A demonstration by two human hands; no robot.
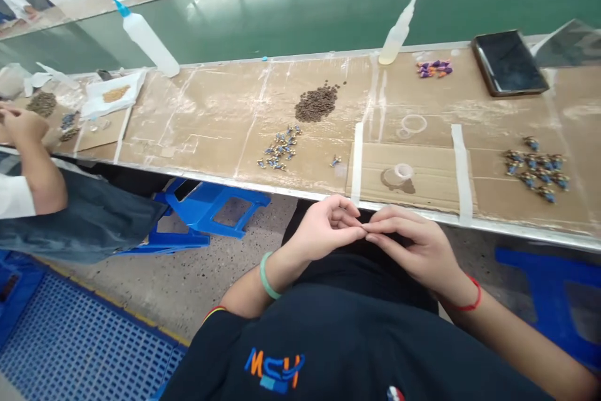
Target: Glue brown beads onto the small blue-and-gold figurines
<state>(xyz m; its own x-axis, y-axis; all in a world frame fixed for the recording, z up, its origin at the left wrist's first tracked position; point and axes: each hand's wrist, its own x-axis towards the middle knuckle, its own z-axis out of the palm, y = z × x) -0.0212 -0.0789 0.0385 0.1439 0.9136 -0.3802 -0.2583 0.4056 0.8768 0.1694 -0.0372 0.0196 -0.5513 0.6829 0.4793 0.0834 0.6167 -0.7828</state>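
Note:
My left hand (326,226) and my right hand (416,239) meet in front of the table edge, fingertips pinched together. Whatever they hold, if anything, is too small to make out. Just beyond them, a cardboard piece (422,188) is taped down and carries a small clear cup (402,172). Left of it lie a single small blue-and-gold figure (335,161) and a group of similar blue-and-gold figures (280,149). Behind these is a heap of small brown discs (317,104). More blue-and-gold figures (535,166) are gathered on the right.
Along the back stand a white squeeze bottle (150,44) and a smaller squeeze bottle (397,38). Purple-and-orange pieces (434,69) and a dark tablet (509,63) lie at the back right. At the left, a co-worker's hand (23,129) is near other small piles. Blue stools (211,207) stand below.

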